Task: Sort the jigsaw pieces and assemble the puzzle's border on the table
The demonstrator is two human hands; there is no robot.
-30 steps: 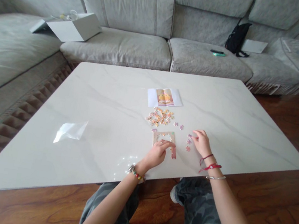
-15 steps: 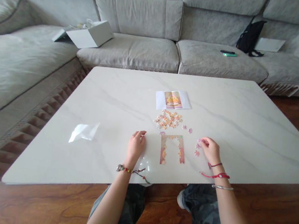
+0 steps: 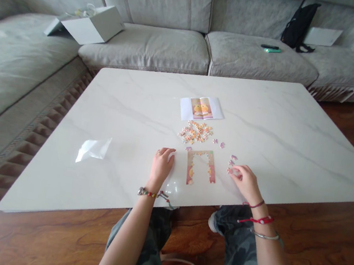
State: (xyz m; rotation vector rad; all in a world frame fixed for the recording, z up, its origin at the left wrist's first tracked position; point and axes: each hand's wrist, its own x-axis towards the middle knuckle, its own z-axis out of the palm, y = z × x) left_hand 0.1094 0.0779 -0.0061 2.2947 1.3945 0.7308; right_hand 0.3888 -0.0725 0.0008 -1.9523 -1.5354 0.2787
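Note:
A partial jigsaw frame [image 3: 190, 169] lies on the table in front of me, with its left, top and right sides joined and the near side open. My left hand [image 3: 162, 162] rests on the tabletop to its left, fingers loosely bent and apart, holding nothing. Right of the frame, my right hand [image 3: 244, 179] pinches a pink puzzle piece [image 3: 229, 171] at its fingertips, partly covered by them. Two purplish puzzle pieces [image 3: 233, 157] lie just beyond it. A heap of loose puzzle pieces [image 3: 195, 132] sits past the frame, and one purple piece [image 3: 188, 148] touches or nearly touches the frame's far left corner.
Beyond the heap, a creased picture sheet [image 3: 202, 108] shows two yellow figures. A clear plastic bag [image 3: 94, 149] lies on the left of the white marbled table [image 3: 133, 112]. Grey sofas [image 3: 150, 45] stand behind, holding a white box [image 3: 95, 25] and a black backpack [image 3: 298, 26].
My right hand has left the farthest purple piece and moved nearer to me, onto the pink piece. My left hand stays in place. The view has tilted slightly down.

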